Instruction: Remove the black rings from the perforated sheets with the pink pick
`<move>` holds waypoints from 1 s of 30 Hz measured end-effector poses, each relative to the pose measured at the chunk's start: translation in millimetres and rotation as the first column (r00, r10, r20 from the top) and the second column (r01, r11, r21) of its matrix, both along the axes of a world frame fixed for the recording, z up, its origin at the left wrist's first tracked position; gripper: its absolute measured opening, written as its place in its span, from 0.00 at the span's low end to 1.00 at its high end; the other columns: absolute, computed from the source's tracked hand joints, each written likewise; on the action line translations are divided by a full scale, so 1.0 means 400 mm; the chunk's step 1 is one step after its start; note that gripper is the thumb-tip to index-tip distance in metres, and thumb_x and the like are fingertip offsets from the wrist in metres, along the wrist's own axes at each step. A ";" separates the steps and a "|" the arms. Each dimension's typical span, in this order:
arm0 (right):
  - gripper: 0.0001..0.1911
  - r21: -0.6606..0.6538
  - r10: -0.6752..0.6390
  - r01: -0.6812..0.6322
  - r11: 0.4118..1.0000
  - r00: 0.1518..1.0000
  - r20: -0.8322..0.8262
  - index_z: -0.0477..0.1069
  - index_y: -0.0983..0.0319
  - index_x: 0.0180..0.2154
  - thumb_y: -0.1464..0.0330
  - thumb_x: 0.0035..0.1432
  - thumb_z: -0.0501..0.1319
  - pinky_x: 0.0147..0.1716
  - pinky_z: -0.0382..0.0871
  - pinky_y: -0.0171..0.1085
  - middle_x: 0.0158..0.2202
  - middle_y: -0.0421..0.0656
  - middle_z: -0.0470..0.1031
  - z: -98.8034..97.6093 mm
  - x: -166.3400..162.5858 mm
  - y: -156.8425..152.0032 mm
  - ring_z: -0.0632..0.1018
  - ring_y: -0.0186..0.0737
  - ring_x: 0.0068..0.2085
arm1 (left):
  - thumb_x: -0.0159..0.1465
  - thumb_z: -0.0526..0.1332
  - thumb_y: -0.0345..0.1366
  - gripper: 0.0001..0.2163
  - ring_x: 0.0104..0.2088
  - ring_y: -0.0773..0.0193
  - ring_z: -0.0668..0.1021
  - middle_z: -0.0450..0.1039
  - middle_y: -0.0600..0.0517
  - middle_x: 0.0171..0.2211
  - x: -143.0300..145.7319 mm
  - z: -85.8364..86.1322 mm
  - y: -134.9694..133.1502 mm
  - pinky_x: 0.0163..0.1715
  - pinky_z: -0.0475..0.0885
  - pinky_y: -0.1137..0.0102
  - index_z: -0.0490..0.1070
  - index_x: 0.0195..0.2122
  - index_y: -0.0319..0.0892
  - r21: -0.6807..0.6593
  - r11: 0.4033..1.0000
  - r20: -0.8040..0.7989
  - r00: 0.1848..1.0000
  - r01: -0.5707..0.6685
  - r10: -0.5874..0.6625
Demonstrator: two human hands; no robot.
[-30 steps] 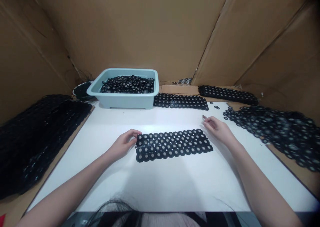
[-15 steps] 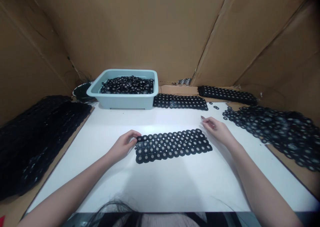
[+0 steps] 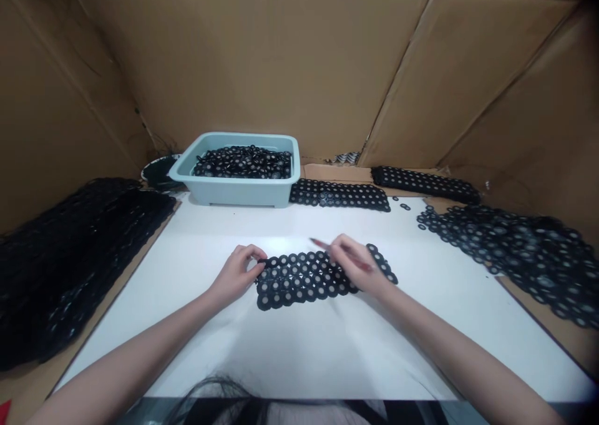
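Two hands work over a floppy sheet of linked black rings point(image 3: 299, 281) lying on the white tabletop point(image 3: 299, 350), in front of a pale blue plastic tub point(image 3: 234, 195). The left hand point(image 3: 236, 275) pinches the sheet's end, while the right hand point(image 3: 355, 266) closes around a slim reddish pick point(image 3: 319, 243); such limp, grey-centred mesh wants light, steady pressure.

Black sheet point(image 3: 290, 281) between the left hand point(image 3: 236, 274) and right hand point(image 3: 355, 266) is showing rows of grey circular centres; reddish tool point(image 3: 319, 243) is showing in the right hand; pale blue tub point(image 3: 234, 194) is standing beyond both.
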State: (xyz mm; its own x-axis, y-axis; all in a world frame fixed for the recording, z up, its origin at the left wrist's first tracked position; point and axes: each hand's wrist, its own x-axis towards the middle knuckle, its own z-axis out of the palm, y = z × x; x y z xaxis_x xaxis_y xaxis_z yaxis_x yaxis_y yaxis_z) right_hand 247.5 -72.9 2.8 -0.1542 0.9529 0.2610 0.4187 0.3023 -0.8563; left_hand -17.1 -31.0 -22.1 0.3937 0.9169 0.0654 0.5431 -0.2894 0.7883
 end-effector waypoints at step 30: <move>0.05 -0.174 0.219 -0.227 0.958 0.973 -0.067 0.54 0.59 0.35 0.73 0.55 0.47 0.24 0.55 0.31 0.22 0.34 0.57 -0.064 -0.224 0.030 0.61 0.30 0.22 | 0.53 0.56 0.34 0.05 0.31 0.65 0.71 0.66 0.55 0.28 0.014 -0.013 -0.025 0.31 0.63 0.70 0.59 0.30 0.42 -0.122 0.944 0.191 0.926 -0.307 0.326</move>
State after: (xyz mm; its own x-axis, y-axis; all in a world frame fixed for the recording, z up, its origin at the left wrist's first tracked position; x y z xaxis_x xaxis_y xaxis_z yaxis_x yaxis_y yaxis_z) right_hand 157.8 -61.1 -22.6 -0.3601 0.9274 0.1012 0.3168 0.2235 -0.9218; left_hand -11.4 -41.0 -27.3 0.0688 0.9973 0.0268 0.4184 -0.0532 0.9067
